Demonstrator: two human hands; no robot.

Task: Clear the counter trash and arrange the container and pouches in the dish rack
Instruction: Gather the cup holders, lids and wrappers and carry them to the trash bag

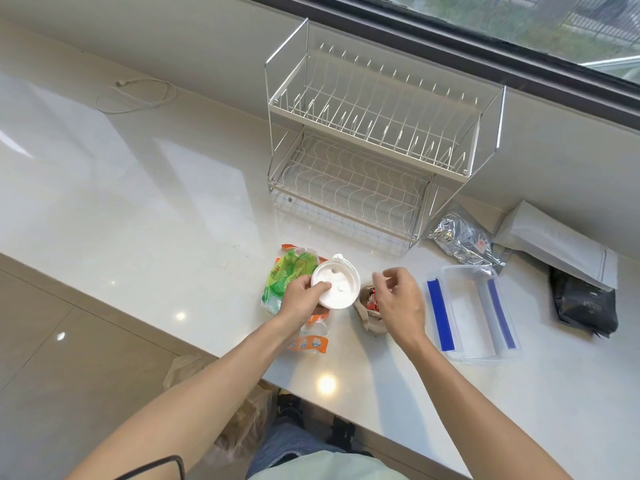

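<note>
My left hand [301, 296] grips a white round cup lid [337, 285] by its left edge, just above crumpled green and orange plastic wrappers [287, 277]. My right hand [398, 299] hovers with curled fingers over a crumpled brown paper piece with a red wrapper [369, 308], holding nothing that I can see. A clear plastic container with blue clips [472, 311] lies to the right. A silver foil pouch [462, 239], a white pouch [557, 245] and a black pouch [583, 304] lie further right. The two-tier white wire dish rack [374, 140] stands behind, with nothing in it.
A white cable [138, 97] lies coiled at the back left of the counter. A dark-framed window [485, 39] runs along the back wall. Below the counter's front edge, a plastic bag [242, 420] sits on the tiled floor by my legs.
</note>
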